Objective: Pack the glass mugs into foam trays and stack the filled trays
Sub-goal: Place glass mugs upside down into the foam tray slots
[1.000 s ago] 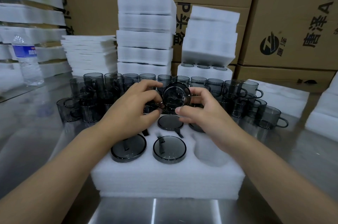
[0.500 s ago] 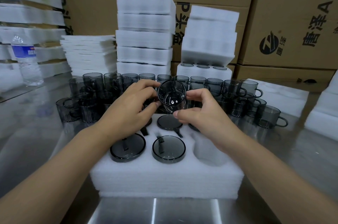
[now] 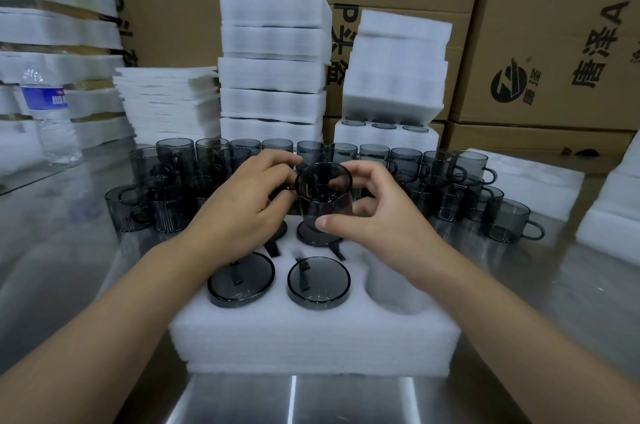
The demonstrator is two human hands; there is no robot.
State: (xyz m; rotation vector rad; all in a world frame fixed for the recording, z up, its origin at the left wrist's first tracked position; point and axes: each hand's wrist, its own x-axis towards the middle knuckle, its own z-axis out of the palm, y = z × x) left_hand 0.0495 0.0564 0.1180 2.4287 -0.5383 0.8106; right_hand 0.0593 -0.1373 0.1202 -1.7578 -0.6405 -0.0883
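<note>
Cardboard boxes (image 3: 554,25) back the steel desk (image 3: 69,250). Left hand (image 3: 242,212) and right hand (image 3: 374,216) each have their grip clamped on one smoky glass mug (image 3: 323,195), tilted above the foam tray (image 3: 311,337)'s rear middle pocket.

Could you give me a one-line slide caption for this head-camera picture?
The left hand and right hand hold a smoky grey glass mug above a partly filled white foam tray, loose mugs waiting behind.
</note>
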